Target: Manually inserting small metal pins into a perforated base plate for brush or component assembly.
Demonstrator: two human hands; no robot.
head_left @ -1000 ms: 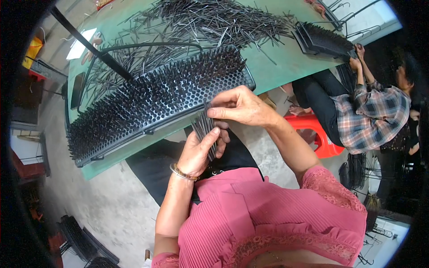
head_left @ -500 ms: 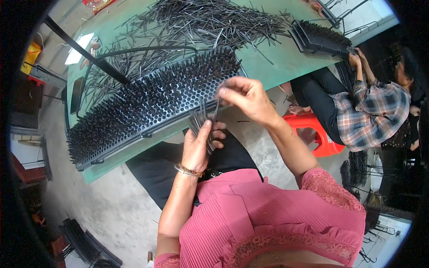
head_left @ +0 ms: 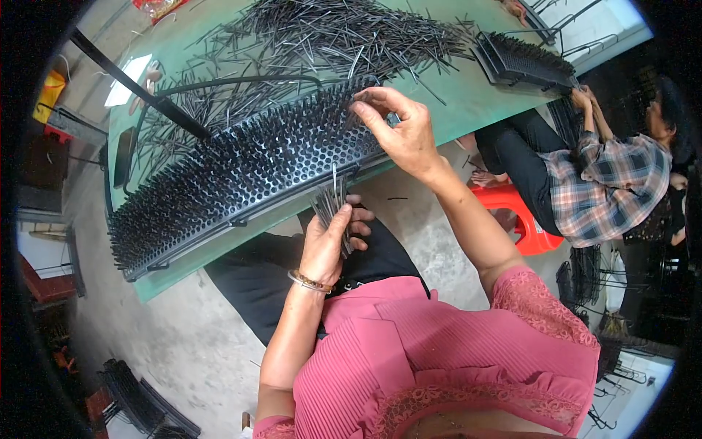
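My left hand [head_left: 329,234] is closed round a bundle of thin dark grey rods [head_left: 330,201], one of which sticks up above the others. It is just below the near edge of a long black perforated rack [head_left: 307,167]. Many short dark rods [head_left: 241,154] stand upright in the rack's holes, while bare holes show along its near right part. Over the right end of the rack, my right hand [head_left: 395,124] has thumb and forefinger pinched together among the standing rods. What is between those fingertips blends into the dark rods behind.
A large heap of loose rods [head_left: 351,33] lies across the green table [head_left: 453,110]. A black bar [head_left: 139,84] slants over the left side. At the right, another person [head_left: 607,175] works at a second rack [head_left: 523,62], near a red plastic stool [head_left: 515,219].
My right hand has moved up and away from the bundle, from the rack's near edge to over its standing rods. My left hand has stayed almost in place with the bundle.
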